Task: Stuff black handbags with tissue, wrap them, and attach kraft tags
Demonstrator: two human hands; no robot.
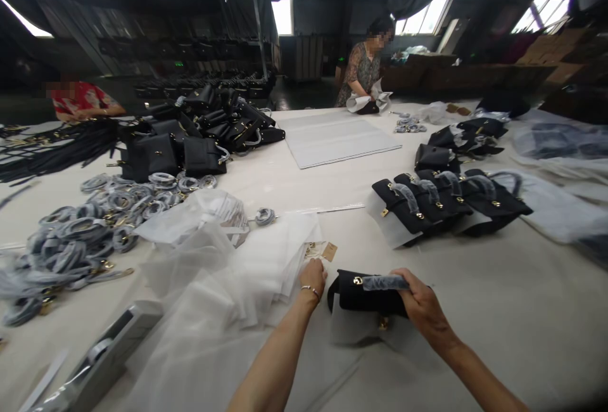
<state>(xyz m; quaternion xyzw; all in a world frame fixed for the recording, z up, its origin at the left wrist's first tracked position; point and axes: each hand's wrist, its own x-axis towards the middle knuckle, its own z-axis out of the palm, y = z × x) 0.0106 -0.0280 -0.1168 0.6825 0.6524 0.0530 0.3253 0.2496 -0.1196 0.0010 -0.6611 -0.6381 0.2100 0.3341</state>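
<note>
My right hand (420, 304) is wrapped round the handle end of a black handbag (370, 301) that stands tilted on the table. Its handle (382, 282) is covered in clear grey wrapping, and a gold clasp (382, 322) shows on its front, over a pale sheet. To the left of the bag, my left hand (313, 277) has curled fingers beside a brown paper tag (329, 251) and some small pale tags (311, 249). What those fingers hold, if anything, is hidden. Translucent white plastic bags (251, 279) lie against that hand's left side.
Finished-looking black handbags (441, 199) stand in a row at right. Wrapped straps (95, 228) are heaped at left, behind a grey tape dispenser (109, 348). Further back are a pile of black bags (213, 123), a pale board (342, 139) and two people, one (363, 70) handling white sheets.
</note>
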